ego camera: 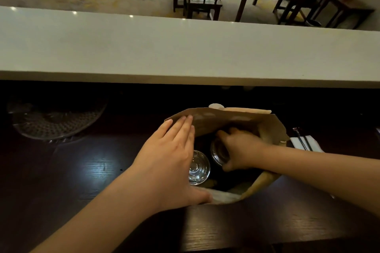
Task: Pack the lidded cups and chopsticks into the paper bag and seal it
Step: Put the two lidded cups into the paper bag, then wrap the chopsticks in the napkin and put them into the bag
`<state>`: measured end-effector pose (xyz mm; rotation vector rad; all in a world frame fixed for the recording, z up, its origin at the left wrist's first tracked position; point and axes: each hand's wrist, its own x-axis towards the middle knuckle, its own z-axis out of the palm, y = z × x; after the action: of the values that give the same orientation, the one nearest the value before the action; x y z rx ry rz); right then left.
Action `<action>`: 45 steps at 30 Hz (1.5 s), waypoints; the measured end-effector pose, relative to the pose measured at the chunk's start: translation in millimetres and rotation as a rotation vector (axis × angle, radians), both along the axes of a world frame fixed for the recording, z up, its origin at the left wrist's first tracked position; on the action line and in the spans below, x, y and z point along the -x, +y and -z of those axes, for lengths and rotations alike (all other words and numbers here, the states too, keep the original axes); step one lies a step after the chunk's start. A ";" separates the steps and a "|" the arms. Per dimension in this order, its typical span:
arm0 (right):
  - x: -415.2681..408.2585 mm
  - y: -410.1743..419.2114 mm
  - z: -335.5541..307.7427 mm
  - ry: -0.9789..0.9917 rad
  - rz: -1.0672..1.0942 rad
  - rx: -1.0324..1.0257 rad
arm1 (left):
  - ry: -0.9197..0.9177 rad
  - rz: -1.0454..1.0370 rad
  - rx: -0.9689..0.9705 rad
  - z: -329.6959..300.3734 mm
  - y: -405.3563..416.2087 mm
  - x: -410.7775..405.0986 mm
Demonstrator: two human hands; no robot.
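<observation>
paper bag [236,121] is seen standing open on the dark wooden table [267,222], just beside wrapped chopsticks [305,142] lying to its right. inside the bag, one lidded cup [219,152] is gripped by the curled fingers of the right hand [240,150]; a second lidded cup [199,167] is seen next to it. the bag's left wall is pressed by the left hand [172,158], fingers straight and together.

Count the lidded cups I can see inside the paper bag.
2. One cup sits at the left of the bag, beside the left hand. The other cup is in the right hand's grip. More may be hidden beneath the hands.
</observation>
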<state>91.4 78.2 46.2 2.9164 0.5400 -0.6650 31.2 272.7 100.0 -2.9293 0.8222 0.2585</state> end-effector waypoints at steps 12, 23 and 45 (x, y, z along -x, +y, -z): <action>18.4 -4.6 35.4 0.110 -0.242 0.165 | 0.018 -0.014 0.004 1.3 -9.0 2.4; 14.4 -14.8 30.1 0.104 -0.380 0.234 | -0.051 -0.034 0.099 -3.0 -9.1 6.5; 58.1 -124.4 -61.9 -0.666 -0.325 -0.653 | -0.526 -0.126 0.499 -19.2 -142.2 36.4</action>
<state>33.3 -46.1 108.1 3.1744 1.2601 0.6246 -5.2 130.5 119.2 -3.2343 0.6897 -0.7895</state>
